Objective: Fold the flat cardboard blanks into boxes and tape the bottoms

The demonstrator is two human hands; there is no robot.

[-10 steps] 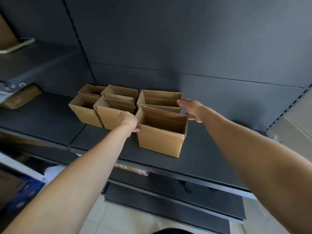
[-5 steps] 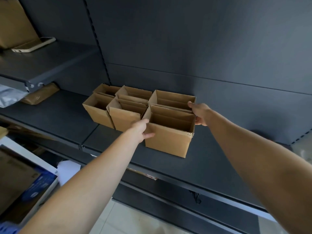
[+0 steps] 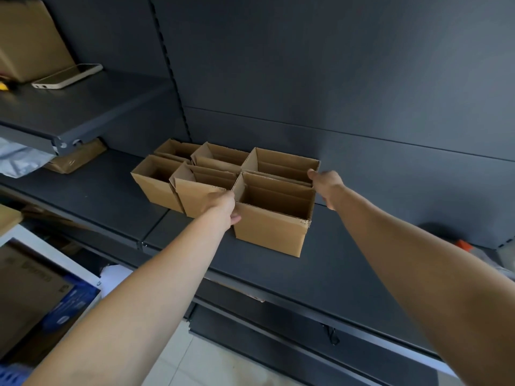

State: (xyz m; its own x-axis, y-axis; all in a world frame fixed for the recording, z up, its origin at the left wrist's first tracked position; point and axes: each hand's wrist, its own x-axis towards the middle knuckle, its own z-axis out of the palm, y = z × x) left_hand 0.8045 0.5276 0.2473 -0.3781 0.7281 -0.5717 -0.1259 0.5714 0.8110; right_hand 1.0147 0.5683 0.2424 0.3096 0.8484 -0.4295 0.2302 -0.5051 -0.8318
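Several folded brown cardboard boxes stand open-topped in two rows on a dark metal shelf (image 3: 348, 277). The front right box (image 3: 269, 232) sits a little further forward than the rest. My left hand (image 3: 224, 208) grips its left front corner, fingers curled against the side wall. My right hand (image 3: 326, 185) is at its right rear corner, the fingertips also touching the rim of the back right box (image 3: 281, 164). Left of these stand the front middle box (image 3: 195, 196) and the front left box (image 3: 154, 181). Box bottoms are hidden.
A phone (image 3: 67, 76) and a large cardboard box (image 3: 30, 37) lie on the upper left shelf (image 3: 72, 115). A brown wrapped packet (image 3: 75, 160) lies below it. A carton (image 3: 30, 296) stands at lower left, an orange object (image 3: 464, 245) at far right.
My left hand slid from the front middle box to the left front corner of the front right box. My right hand stayed at the right rear corner. The view shifted left.
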